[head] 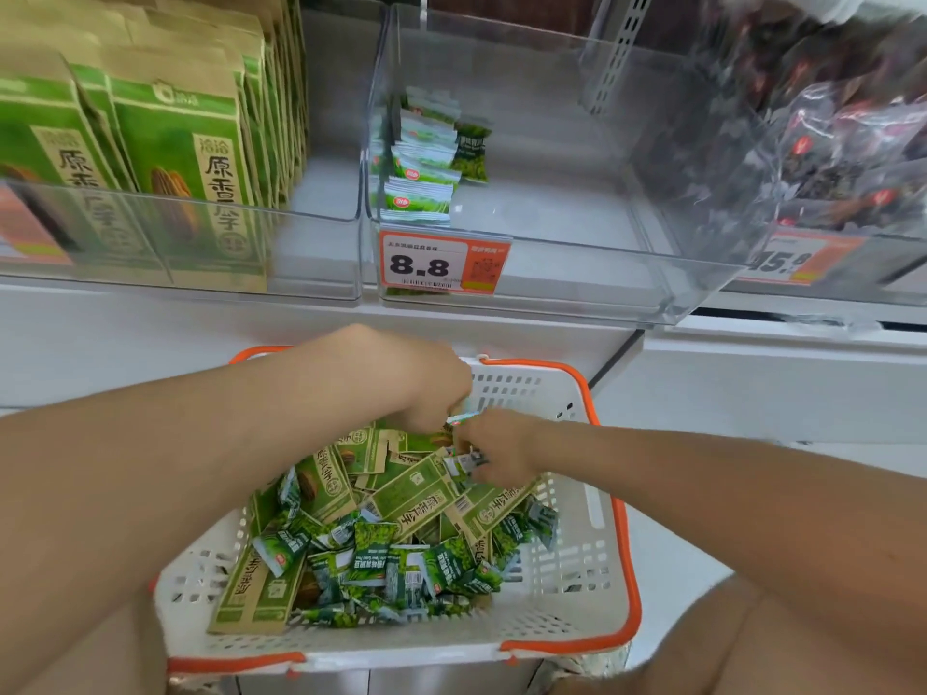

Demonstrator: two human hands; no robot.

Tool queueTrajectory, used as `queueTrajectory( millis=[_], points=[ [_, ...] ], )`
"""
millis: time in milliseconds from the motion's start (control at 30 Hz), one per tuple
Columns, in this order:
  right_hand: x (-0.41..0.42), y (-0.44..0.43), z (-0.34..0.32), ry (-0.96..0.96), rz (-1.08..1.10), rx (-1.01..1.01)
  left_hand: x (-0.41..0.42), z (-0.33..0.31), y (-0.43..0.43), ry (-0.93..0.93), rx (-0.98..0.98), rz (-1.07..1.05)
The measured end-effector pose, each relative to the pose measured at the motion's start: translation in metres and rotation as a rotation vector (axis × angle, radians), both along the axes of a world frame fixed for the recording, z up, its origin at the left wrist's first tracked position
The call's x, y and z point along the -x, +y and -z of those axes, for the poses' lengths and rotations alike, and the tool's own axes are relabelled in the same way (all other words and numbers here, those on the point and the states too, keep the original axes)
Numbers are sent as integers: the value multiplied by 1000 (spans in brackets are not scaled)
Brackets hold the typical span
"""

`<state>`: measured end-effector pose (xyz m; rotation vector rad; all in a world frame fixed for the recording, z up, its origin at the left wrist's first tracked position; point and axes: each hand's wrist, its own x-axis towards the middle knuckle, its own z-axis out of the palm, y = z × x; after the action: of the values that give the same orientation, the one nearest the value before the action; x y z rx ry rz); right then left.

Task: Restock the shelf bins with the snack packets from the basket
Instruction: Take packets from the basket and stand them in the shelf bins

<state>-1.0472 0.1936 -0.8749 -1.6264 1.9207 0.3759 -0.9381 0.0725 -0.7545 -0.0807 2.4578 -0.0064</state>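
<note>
Bin (552,273) at 12 o'clock is almost empty; basket (577,619) at 6 o'clock is full. Left hand (431,388) and right hand (501,456) each pinch small packets (469,465) at its far end; better to gather several, faces aligned, before lifting.

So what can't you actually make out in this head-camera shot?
All in the head view:
- Dark packets, upper right: blurred near the frame's edge, labels unreadable.
- Right price tag: blurred, digits uncertain.
- Left hand: its fingers are hidden under its own back, so its hold is unclear.
- Basket bottom: covered by green packets.
- Small print on the 8.8 tag: too small.
</note>
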Motion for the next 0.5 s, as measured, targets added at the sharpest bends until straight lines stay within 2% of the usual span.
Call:
queueTrajectory(
  millis=[133, 300, 400, 500],
  points=[
    [-10, -25, -48, -300, 257, 196, -7, -26, -10, 60, -12, -81],
    [-45, -34, -112, -771, 724, 466, -20, -61, -24, 142, -71, -205],
    [-63, -32, -140, -843, 953, 632, -30, -91, -32, 259, -124, -277],
    [-69, -26, -169, -924, 1103, 760, -43, -117, -34, 380, -365, -404]
  ],
)
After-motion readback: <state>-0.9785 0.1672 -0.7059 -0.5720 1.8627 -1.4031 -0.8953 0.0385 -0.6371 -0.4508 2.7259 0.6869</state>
